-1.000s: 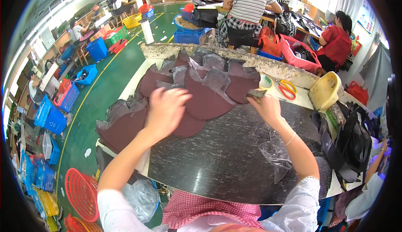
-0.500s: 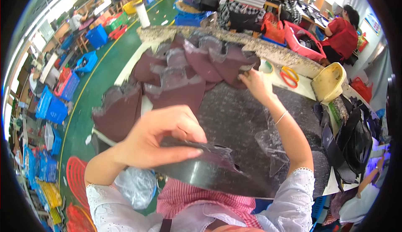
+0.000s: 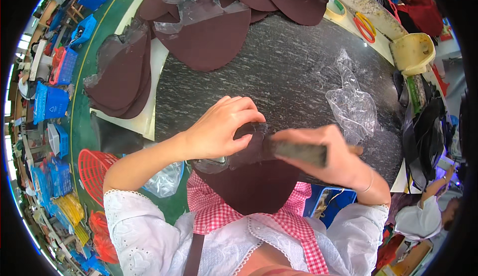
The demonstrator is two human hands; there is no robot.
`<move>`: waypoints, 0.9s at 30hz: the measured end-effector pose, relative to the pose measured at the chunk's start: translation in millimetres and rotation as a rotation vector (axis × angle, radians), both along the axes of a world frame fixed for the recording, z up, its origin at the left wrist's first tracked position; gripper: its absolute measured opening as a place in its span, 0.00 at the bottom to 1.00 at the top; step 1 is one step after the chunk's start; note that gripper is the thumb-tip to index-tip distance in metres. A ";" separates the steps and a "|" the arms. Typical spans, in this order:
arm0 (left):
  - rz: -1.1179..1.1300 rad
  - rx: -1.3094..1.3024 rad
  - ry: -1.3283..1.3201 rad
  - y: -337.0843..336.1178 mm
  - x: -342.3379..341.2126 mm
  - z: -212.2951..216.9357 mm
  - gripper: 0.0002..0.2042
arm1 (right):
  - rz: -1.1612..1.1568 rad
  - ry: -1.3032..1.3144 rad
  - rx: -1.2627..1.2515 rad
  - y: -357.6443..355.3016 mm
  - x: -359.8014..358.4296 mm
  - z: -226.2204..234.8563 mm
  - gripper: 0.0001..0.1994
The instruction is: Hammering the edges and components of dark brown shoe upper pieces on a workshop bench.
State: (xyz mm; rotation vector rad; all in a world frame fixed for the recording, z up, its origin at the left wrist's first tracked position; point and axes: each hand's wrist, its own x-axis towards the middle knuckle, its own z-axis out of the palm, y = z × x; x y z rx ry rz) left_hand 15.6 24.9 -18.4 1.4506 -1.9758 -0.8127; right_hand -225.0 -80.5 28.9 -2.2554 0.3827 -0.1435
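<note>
A dark maroon rounded material piece [image 3: 259, 186] lies at the near table edge and overhangs it toward my apron. Its far border carries a thin, shiny grey-black strip. My left hand [image 3: 224, 126] is curled over that border, with thumb and fingertips pinching it. My right hand [image 3: 328, 151], smeared by motion, grips a grey-brown block-shaped tool [image 3: 301, 152]; its exact kind is unclear. The tool's end is at the piece's border, just right of my left fingertips. A short wooden-coloured end shows behind the right hand.
Overlapping maroon pieces [image 3: 204, 37] lie at the far left, more [image 3: 122, 79] on the left edge. Crumpled clear plastic [image 3: 353, 104] rests right of centre. Beyond are a tape roll [image 3: 335, 8], scissors [image 3: 366, 27], a cream container [image 3: 413, 53] and black pieces [image 3: 423, 136].
My right hand has come back from the far pile to the near edge with the tool. The piece in my left hand now lies flatter, showing its maroon face. The view has tipped downward.
</note>
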 end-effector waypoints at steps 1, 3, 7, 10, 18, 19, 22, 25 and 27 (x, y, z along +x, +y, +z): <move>-0.017 -0.016 -0.006 -1.3 -2.0 2.6 0.14 | 0.034 0.013 -0.083 8.9 -5.1 -8.9 0.14; -0.091 -0.090 -0.007 -10.7 2.4 -4.7 0.15 | 0.064 0.028 -0.261 18.5 -14.3 -14.8 0.24; -0.285 -0.314 -0.043 -18.7 12.9 -15.0 0.12 | 0.055 0.051 -0.314 28.3 -16.7 -7.0 0.28; -0.422 -0.472 -0.148 -23.8 19.8 -15.2 0.13 | 0.002 0.008 -0.148 22.3 -20.5 -11.3 0.29; -0.540 -0.546 -0.282 -25.0 19.6 -12.4 0.16 | -0.180 -0.001 -0.017 0.0 -13.1 -9.7 0.26; -0.539 -0.543 -0.283 -23.7 18.7 -13.1 0.16 | -0.159 -0.024 -0.010 0.6 -10.4 -12.1 0.26; -0.497 -0.640 -0.324 -18.5 14.4 -14.0 0.14 | -0.087 0.101 -0.089 2.2 -7.5 -5.8 0.25; -0.475 -0.667 -0.382 -15.5 10.9 -11.9 0.13 | -0.114 -0.006 -0.124 3.5 -7.4 -12.1 0.26; -0.432 -0.688 -0.390 -13.5 9.4 -11.5 0.11 | -0.072 0.046 -0.164 6.0 -2.8 -9.1 0.27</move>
